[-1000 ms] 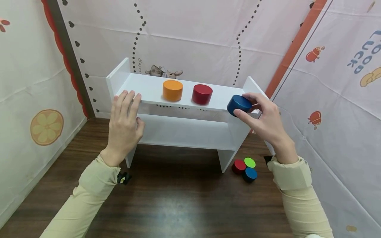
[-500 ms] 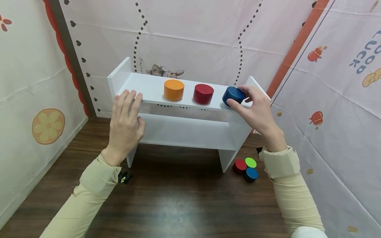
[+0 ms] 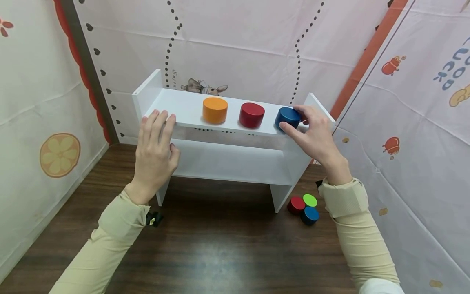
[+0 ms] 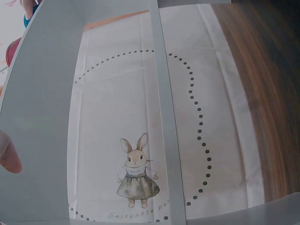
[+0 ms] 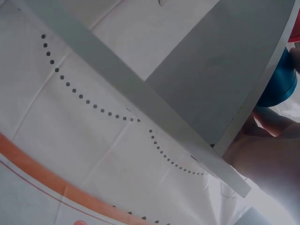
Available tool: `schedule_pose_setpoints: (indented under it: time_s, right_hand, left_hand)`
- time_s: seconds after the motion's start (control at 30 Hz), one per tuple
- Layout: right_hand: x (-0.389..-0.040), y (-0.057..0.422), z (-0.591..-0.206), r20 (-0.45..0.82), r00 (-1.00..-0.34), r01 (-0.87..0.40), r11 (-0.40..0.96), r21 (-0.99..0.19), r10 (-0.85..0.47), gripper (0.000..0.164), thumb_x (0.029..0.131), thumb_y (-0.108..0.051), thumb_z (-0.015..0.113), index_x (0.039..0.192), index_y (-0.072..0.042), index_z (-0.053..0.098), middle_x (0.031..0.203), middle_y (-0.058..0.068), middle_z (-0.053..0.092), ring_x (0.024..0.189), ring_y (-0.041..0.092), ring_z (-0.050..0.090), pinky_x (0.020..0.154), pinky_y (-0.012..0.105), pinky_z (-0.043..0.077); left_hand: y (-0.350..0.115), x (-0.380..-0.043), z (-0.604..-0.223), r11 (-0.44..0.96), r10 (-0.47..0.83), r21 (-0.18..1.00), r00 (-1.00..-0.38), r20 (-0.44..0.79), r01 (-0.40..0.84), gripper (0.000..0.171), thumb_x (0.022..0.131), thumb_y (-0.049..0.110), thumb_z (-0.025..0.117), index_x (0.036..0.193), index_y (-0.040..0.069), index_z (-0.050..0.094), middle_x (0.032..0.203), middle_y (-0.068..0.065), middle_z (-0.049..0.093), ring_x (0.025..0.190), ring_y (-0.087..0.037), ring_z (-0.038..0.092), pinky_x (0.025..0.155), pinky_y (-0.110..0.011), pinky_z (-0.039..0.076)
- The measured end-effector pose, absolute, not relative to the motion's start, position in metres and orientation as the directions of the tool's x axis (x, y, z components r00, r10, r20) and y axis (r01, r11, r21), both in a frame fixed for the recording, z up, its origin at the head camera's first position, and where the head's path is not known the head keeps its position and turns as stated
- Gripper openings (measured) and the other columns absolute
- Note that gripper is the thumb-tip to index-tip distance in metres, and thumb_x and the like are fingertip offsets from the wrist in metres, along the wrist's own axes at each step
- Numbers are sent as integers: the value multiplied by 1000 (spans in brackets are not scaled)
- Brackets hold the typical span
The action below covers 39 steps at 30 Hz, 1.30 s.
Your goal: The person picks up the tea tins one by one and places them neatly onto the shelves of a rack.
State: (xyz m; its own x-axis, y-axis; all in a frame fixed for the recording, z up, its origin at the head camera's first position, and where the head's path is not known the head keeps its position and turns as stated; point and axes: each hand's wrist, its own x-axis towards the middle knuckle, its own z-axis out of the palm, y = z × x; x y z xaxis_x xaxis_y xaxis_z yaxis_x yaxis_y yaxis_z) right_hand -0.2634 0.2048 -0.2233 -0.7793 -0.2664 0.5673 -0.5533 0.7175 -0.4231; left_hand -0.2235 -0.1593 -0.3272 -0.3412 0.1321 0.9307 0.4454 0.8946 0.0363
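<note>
On the top board of a white two-tier shelf (image 3: 187,107), an orange cylinder (image 3: 214,110), a red cylinder (image 3: 251,115) and a blue cylinder (image 3: 287,119) form a row. My right hand (image 3: 316,132) grips the blue cylinder, thumb in front and fingers behind, at the board's right end. The same blue cylinder (image 5: 280,82) shows at the edge of the right wrist view. My left hand (image 3: 152,157) rests its fingertips on the board's left front edge, fingers mostly straight, holding nothing. Part of a left finger (image 4: 8,154) appears in the left wrist view.
Beside the shelf's right leg, a second red cylinder (image 3: 296,205), a green one (image 3: 310,200) and a second blue one (image 3: 310,215) cluster on the dark wooden surface (image 3: 220,245). Printed cloth walls (image 3: 235,41) stand behind and at both sides. The shelf's end panels (image 3: 147,92) rise above the board.
My right hand has brought the blue cylinder left and back from the shelf's front edge onto the top board. Over the last half second it has hardly moved. The left hand stays in place.
</note>
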Motion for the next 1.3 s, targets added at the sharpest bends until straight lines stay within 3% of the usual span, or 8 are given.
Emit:
schedule_pose_setpoints:
  time_s: [0.33,0.47,0.7,0.83,0.93,1.07,1.17,1.3]
  right_hand:
    - [-253,207,-222,547,-792,-531,750,-395,-272,67,88,-33,67,144,-5,42,133,20,53,117,33,51,100,54,46]
    - [-237,212,-224,618,-742,-571,726,-383,-258,64,88,-29,67,144,-8,43,138,18,51,122,34,49,101,57,43]
    - [-216,232,-246,823,-532,-710,634,-306,-199,47,82,-10,71,127,-3,58,118,16,64,104,17,56,87,16,45]
    - [-210,251,-275,844,-517,-707,625,-330,-140,40,80,-5,72,119,0,63,109,17,66,96,5,54,80,13,44]
    - [-213,266,-303,841,-532,-675,652,-346,-104,34,82,-6,70,115,3,64,103,20,65,93,-5,52,77,12,42]
    - [-216,285,-343,785,-617,-577,711,-403,-56,30,92,-13,61,116,5,62,100,20,62,87,-10,46,73,7,37]
    - [-217,300,-374,691,-723,-454,765,-457,-17,35,97,-19,54,120,7,58,102,20,59,89,4,49,75,16,38]
    - [-215,318,-413,501,-865,-254,848,-466,17,51,98,-32,51,127,9,50,112,26,56,101,32,50,84,44,42]
  left_hand:
    - [-159,-221,-326,894,132,41,-351,927,446,69,75,-6,50,143,0,42,143,-23,45,140,-38,34,122,-50,17]
    - [-159,-222,-327,894,133,40,-350,927,447,69,74,-7,50,143,1,42,143,-23,45,140,-38,34,122,-50,17]
    - [-159,-222,-326,896,131,42,-353,926,441,69,75,-6,50,143,1,42,144,-23,45,141,-37,33,122,-50,17]
    - [-159,-222,-326,896,133,43,-359,924,441,69,75,-6,50,143,1,42,144,-23,44,141,-37,33,122,-50,17]
    - [-160,-225,-325,895,137,40,-359,923,444,69,75,-6,50,143,1,41,144,-23,44,141,-37,33,122,-50,17]
    - [-162,-229,-326,894,137,38,-354,925,447,69,75,-6,49,143,1,42,144,-23,44,141,-37,33,122,-50,17]
    - [-163,-231,-326,893,138,38,-353,925,449,69,75,-6,49,143,1,42,144,-23,44,141,-37,33,122,-50,17]
    - [-165,-234,-328,893,142,36,-357,923,449,69,75,-6,49,144,1,41,145,-22,44,141,-37,32,122,-50,16]
